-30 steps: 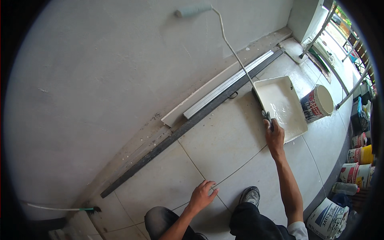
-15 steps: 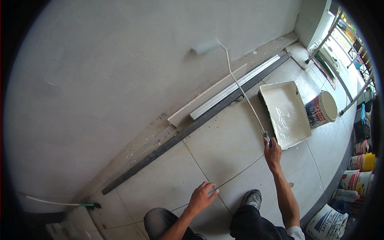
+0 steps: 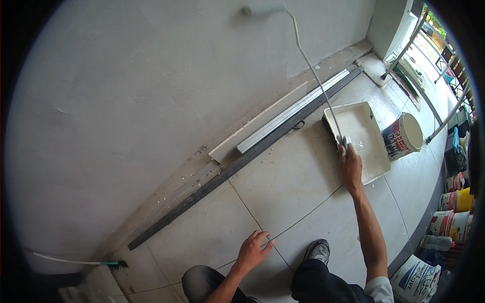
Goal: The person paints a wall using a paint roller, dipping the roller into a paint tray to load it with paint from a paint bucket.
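My right hand (image 3: 351,164) is wrapped round the dark handle of a long paint roller (image 3: 314,70). The roller's pale sleeve (image 3: 266,9) lies against the grey wall (image 3: 151,91), high in the view. Below its thin rod is a paint tray (image 3: 375,174) on the floor, coated with wet cream-white paint; my right hand covers part of its near left edge. My left hand (image 3: 254,251) hangs over the tiles, empty, thumb and fingers apart.
Along the wall's foot lie a dark bar (image 3: 202,189), a white metal profile (image 3: 293,111) and a pale board (image 3: 260,121). A paint bucket (image 3: 402,136) stands right of the tray. Several tubs (image 3: 449,222) line the right edge, with metal legs (image 3: 406,45) beyond.
My right hand has moved forward and slightly right, pushing the roller farther up the wall. My left hand has barely moved.
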A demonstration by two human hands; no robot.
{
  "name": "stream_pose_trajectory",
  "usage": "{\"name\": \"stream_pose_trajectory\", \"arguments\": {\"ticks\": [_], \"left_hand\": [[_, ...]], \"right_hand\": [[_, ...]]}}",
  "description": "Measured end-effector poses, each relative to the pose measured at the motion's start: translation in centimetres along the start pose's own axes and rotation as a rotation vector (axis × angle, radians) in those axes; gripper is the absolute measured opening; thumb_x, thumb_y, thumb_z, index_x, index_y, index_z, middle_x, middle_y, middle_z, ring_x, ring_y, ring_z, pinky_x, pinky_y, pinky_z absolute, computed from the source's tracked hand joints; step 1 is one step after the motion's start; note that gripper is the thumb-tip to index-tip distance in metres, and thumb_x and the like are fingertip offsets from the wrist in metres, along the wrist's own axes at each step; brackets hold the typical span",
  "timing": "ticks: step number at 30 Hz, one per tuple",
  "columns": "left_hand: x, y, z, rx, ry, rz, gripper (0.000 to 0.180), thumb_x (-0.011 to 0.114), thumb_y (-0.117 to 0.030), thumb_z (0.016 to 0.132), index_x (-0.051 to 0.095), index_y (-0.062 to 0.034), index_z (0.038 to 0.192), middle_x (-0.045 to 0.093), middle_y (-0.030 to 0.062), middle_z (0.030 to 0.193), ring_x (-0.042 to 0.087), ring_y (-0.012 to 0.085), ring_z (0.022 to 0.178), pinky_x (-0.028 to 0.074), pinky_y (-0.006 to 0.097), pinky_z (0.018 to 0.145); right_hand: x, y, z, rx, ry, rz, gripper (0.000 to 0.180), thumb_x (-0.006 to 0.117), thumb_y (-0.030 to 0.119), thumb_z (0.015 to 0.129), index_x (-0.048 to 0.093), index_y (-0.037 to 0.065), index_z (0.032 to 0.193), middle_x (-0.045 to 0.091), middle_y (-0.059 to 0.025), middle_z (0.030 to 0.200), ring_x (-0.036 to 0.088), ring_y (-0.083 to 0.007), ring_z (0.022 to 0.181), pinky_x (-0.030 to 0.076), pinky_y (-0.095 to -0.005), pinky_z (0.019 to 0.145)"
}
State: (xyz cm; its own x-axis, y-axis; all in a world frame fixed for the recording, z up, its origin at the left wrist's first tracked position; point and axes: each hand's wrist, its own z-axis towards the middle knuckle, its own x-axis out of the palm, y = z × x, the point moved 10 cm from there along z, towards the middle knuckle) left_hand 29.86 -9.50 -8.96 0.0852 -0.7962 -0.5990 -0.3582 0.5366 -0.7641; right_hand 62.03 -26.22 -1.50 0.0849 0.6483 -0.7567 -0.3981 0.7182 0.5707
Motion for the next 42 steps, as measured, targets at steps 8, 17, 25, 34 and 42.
{"name": "stream_pose_trajectory", "arguments": {"ticks": [8, 17, 25, 34, 42], "left_hand": [[-0.8, -0.4, -0.5, -0.013, -0.012, 0.003, 0.03, 0.06, -0.025, 0.083, 0.057, -0.0019, 0.102, 0.058, 0.0125, 0.101, 0.059, 0.0272, 0.086, 0.047, 0.035, 0.076], [-0.4, -0.4, -0.4, -0.006, -0.003, 0.015, 0.03, 0.06, -0.024, 0.083, 0.057, -0.0021, 0.103, 0.058, 0.0127, 0.101, 0.059, 0.0278, 0.086, 0.047, 0.035, 0.076], [0.5, -1.5, 0.4, -0.029, 0.046, -0.028, 0.031, 0.059, -0.026, 0.083, 0.057, -0.0008, 0.102, 0.059, 0.015, 0.1, 0.059, 0.0325, 0.089, 0.048, 0.037, 0.077], [-0.1, -1.4, 0.1, -0.031, 0.019, -0.003, 0.031, 0.059, -0.026, 0.083, 0.057, -0.0009, 0.101, 0.059, 0.0157, 0.101, 0.058, 0.0331, 0.091, 0.048, 0.038, 0.078], [-0.1, -1.4, 0.1, 0.015, -0.004, 0.019, 0.029, 0.061, -0.024, 0.082, 0.057, -0.0022, 0.101, 0.058, 0.0132, 0.1, 0.059, 0.0282, 0.086, 0.047, 0.035, 0.075]], "right_hand": [[4.6, -6.1, -7.9, 0.048, 0.111, -0.199, 0.029, 0.054, 0.031, 0.088, 0.05, 0.004, 0.079, 0.052, -0.0208, 0.054, 0.053, -0.0417, 0.053, 0.038, -0.0475, 0.048], [-0.3, -4.7, -2.7, 0.101, 0.014, -0.172, 0.04, 0.05, 0.038, 0.09, 0.05, 0.001, 0.075, 0.053, -0.0212, 0.058, 0.054, -0.0401, 0.056, 0.039, -0.0455, 0.051], [0.1, -3.6, -0.6, 0.13, 0.05, -0.135, 0.033, 0.052, 0.032, 0.089, 0.052, 0.0, 0.08, 0.053, -0.0235, 0.058, 0.054, -0.0408, 0.057, 0.039, -0.0461, 0.052], [1.4, -9.8, -4.7, 0.107, 0.091, -0.397, 0.035, 0.053, 0.037, 0.087, 0.054, 0.003, 0.079, 0.057, -0.0211, 0.059, 0.057, -0.0388, 0.057, 0.044, -0.0463, 0.053], [-4.0, -8.3, 0.2, 0.086, 0.045, -0.529, 0.041, 0.053, 0.042, 0.086, 0.056, 0.003, 0.073, 0.057, -0.0205, 0.06, 0.058, -0.038, 0.057, 0.044, -0.0452, 0.052]]}}
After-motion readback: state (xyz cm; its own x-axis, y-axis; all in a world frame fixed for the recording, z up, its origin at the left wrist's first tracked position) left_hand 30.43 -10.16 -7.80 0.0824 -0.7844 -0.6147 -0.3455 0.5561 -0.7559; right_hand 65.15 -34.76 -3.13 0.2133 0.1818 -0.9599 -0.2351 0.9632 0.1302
